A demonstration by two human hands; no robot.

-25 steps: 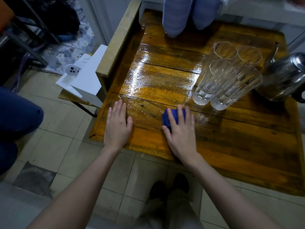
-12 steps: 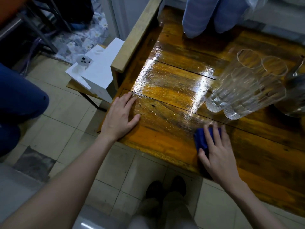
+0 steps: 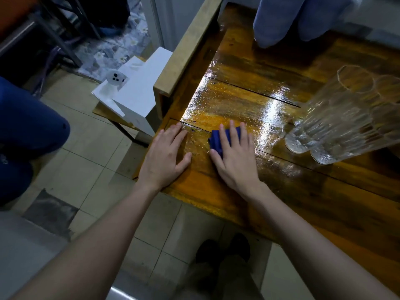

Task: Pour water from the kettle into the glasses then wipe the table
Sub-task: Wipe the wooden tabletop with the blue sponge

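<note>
A folded dark blue cloth (image 3: 217, 139) lies on the wet, glossy wooden table (image 3: 238, 100) near its front left corner. My right hand (image 3: 234, 158) presses flat on the cloth with straight fingers. Just to its left, my left hand (image 3: 165, 158) rests palm down on the table's corner, fingers straight. Several tall ribbed glasses (image 3: 337, 118) stand close together at the right with a little water in the bottom. The kettle is out of view.
A raised wooden rail (image 3: 190, 46) borders the table's left side. A white box with a small white device (image 3: 134, 94) sits on a low stand to the left. Someone's blue-clad knees (image 3: 279, 20) lean over the far edge; another person's leg (image 3: 28, 126) is at far left.
My right hand slid the cloth to the right along the front edge, then back to the left beside my left hand. The view shifted left, so the kettle left the frame.
</note>
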